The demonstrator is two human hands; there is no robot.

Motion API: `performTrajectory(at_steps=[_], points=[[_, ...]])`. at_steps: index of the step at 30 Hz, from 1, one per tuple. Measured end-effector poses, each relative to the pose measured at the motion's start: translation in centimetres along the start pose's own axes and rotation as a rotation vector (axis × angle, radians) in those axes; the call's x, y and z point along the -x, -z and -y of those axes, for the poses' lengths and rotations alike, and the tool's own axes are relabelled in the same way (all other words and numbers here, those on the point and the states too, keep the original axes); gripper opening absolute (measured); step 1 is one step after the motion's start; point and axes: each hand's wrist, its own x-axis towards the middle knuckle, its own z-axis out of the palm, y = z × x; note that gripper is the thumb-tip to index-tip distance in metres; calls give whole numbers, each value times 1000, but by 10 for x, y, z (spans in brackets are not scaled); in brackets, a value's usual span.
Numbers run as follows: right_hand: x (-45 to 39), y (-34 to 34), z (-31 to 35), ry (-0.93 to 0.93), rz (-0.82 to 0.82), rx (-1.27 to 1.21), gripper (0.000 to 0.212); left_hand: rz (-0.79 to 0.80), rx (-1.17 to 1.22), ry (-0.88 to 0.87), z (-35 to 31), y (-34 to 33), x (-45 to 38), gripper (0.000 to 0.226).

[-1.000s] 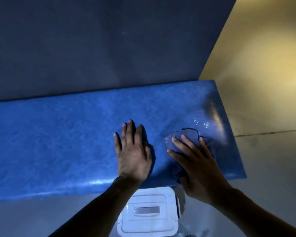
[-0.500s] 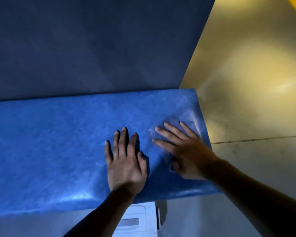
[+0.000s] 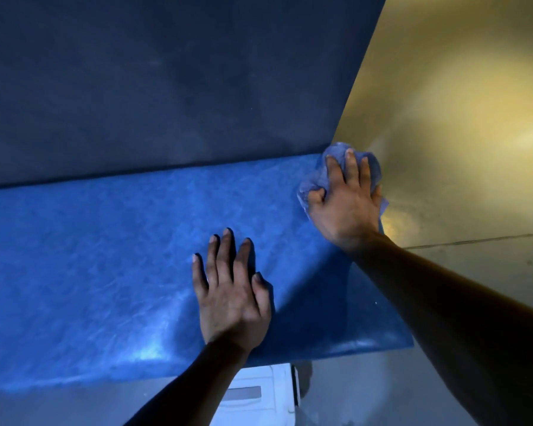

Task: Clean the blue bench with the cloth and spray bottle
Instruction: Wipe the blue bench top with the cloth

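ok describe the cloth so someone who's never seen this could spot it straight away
Follow the bright blue bench to its far right corner, where the dark blue wall meets the yellow one. The cloth is bunched there under the right hand. It is paler and more purplish than the bench, crumpled rather than smooth; the left hand lies flat on bare bench.

The blue bench [image 3: 105, 272] is glossy and mottled; the crumpled pale blue cloth [image 3: 320, 179] lies at its far right corner.

Long blue mottled bench top [image 3: 90, 265] is showing a glossy, smooth sheen, glinting at lower centre. Crumpled pale-blue cloth [image 3: 316, 179] at upper right is looking soft, thin. Dark navy wall [image 3: 166, 87] above is appearing matt.
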Motion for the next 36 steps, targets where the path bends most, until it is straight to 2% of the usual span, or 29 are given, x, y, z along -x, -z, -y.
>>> performTrajectory(at_steps=[5, 11, 14, 19, 21, 23, 25, 29, 33, 36], points=[[44, -3, -24, -65, -160, -42, 63, 12, 0, 2, 0, 1, 3, 63], [118, 1, -57, -135, -84, -125, 65, 13, -14, 5, -1, 0, 3, 62], [152, 1, -69, -115, -105, -138, 63, 23, -19, 6, -1, 1, 1, 62], [209, 1, -91, -185, -86, -192, 67, 33, -11, 4, -1, 1, 1, 62], [220, 1, -105, -214, -58, -328, 55, 38, -1, 4, -1, 2, 2, 62], [223, 6, -113, -238, -59, -500, 31, 55, 30, 0, -1, 5, 2, 62], [223, 13, -113, -341, -69, -629, 16, 84, 62, -17, 0, 9, 2, 61], [249, 17, -98, -684, -119, -855, 15, 127, 144, -72, 11, 18, 6, 62], [300, -1, -71, -795, -58, -859, 2, 129, 248, -169, 25, 25, 18, 57], [336, -28, -48, -796, 13, -790, 22, 143, 374, -252, 45, 35, 44, 45]])
